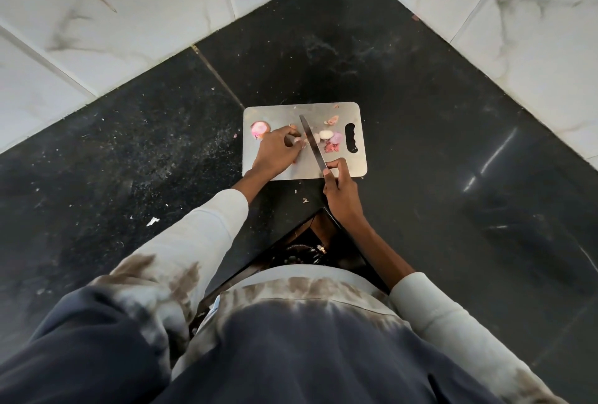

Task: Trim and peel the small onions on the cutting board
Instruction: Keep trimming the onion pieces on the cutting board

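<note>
From the head camera I look down on a dark stone surface (404,112) set into a corner of white marbled wall tiles (113,31). A pale rectangular cutting board (278,114) with a handle slot (351,137) at its right end lies on it, near the front edge.

My left hand (278,153) rests on the board's left-centre, fingers curled down round a small onion (297,141) at the fingertips; only a pale sliver of that onion shows between the fingers. My right hand (339,190) grips the handle of a knife (312,145) at the board's near edge, thumb and forefinger curled up by the base of the blade. The blade runs diagonally away and to the left, its edge lying just beside the held onion; I cannot tell whether it touches it.

Right of the blade lie a peeled, whitish onion (325,135) and a purple onion (336,137), side by side and touching or nearly so. Pink skin scraps (331,147) sit just in front of them, and another peel fragment (333,119) lies farther back. At the board's left end, apart from the rest, is a larger pink onion piece (260,128) with its cut face up.

Small bits of debris (152,221) are scattered on the surface left of the board. Both forearms wear pale sleeves (207,235).
</note>
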The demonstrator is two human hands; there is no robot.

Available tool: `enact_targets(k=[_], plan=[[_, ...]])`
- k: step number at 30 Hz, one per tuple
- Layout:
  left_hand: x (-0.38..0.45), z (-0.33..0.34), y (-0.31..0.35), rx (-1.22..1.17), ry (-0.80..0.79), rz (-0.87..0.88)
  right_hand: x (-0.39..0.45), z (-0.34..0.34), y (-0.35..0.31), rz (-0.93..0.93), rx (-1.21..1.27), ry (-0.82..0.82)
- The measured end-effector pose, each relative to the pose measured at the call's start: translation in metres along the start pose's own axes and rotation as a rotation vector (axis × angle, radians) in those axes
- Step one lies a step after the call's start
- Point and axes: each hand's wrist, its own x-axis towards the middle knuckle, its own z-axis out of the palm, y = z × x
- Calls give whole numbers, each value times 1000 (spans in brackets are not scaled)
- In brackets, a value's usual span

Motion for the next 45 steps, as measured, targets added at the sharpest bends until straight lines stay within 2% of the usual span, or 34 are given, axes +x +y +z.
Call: enact_targets(k=[5,10,17,24,32,45], plan=[[-2,-4,-8,28,-36,30,-1,3,-3,9,-8,-2],[1,-6,1,133,53,73,2,4,-9,-20,-25,9],[-3,-2,8,-35,65,-72,-3,5,-19,-14,-72,-4],[-3,-1,8,-69,93,-87,-3,2,-22,-14,-157,-12],[6,0,0,26,86,-26,1,5,-34,-19,-279,-7],[8,6,-8,7,88,47,16,13,-44,-15,-204,-14]])
